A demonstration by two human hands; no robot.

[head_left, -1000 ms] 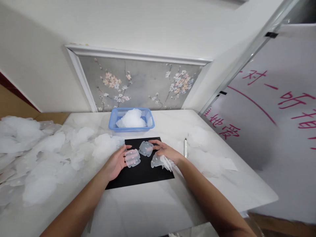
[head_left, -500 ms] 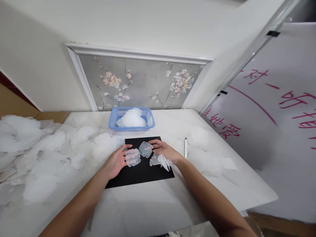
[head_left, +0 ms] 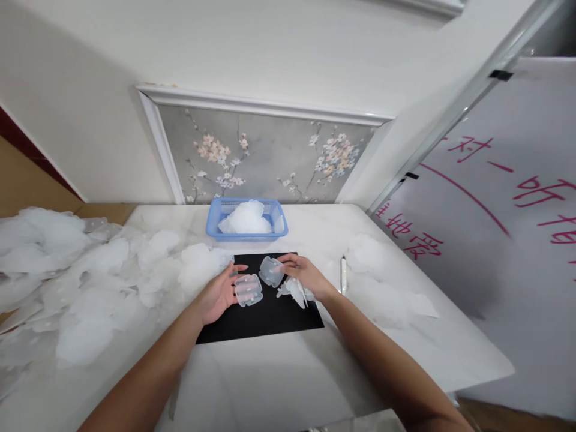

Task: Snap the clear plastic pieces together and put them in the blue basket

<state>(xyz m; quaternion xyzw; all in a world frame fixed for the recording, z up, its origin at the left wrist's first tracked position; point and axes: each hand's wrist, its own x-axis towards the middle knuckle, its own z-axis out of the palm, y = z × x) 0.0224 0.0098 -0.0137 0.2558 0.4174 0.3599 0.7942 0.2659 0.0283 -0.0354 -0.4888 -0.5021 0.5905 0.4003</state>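
Observation:
My left hand (head_left: 219,296), palm turned inward, holds a translucent, lobed plastic piece (head_left: 248,290) with small pale spots; pink fingers show through it. My right hand (head_left: 306,275) pinches a similar translucent plastic piece (head_left: 271,272) by its right side. Below the right fingers hangs a bunch of whitish plastic pieces (head_left: 297,293), apparently tucked in that same hand; its exact grip is hidden. Both hands are above a black sheet (head_left: 265,318) on the white marbled table (head_left: 243,378). The two single pieces are close together, edges nearly meeting.
A blue basket (head_left: 246,236) with white pieces stands at the back. Heaped translucent pieces (head_left: 90,300) cover the table's left side. A white pen-like tool (head_left: 344,276) lies right of the sheet, beside another translucent pile (head_left: 378,300). A whiteboard (head_left: 495,288) stands at right.
The camera view has shifted slightly, moving the scene a little right. The bunch under my right hand has tilted somewhat, and the right fingers reach further over their single piece.

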